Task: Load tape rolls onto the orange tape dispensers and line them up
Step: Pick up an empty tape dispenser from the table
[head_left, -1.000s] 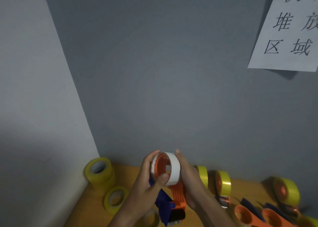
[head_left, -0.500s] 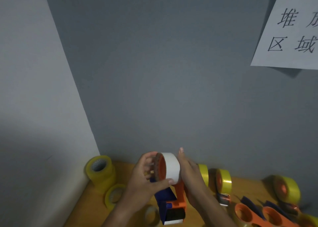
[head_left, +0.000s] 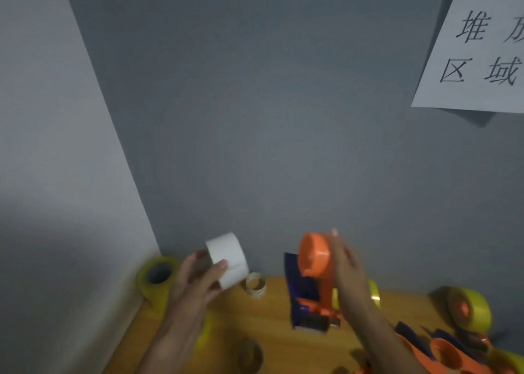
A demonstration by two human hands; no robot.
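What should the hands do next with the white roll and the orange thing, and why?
Probably bring the white roll in the left hand across to the orange dispenser held by the right hand and slide it onto the round hub, because the hub is bare and the two are held apart.

Hands: two, left (head_left: 195,277) and right (head_left: 347,266). White roll (head_left: 226,258): one. Bare orange dispenser (head_left: 313,283): one in hand, at least two more (head_left: 445,356) at lower right, blurred. Yellow rolls: one (head_left: 157,277) at left corner, one (head_left: 374,294) behind right wrist, one on a dispenser (head_left: 467,312) far right; others blurred, count unsure. Small cardboard core (head_left: 256,285): one. Paper sign (head_left: 479,47): one.
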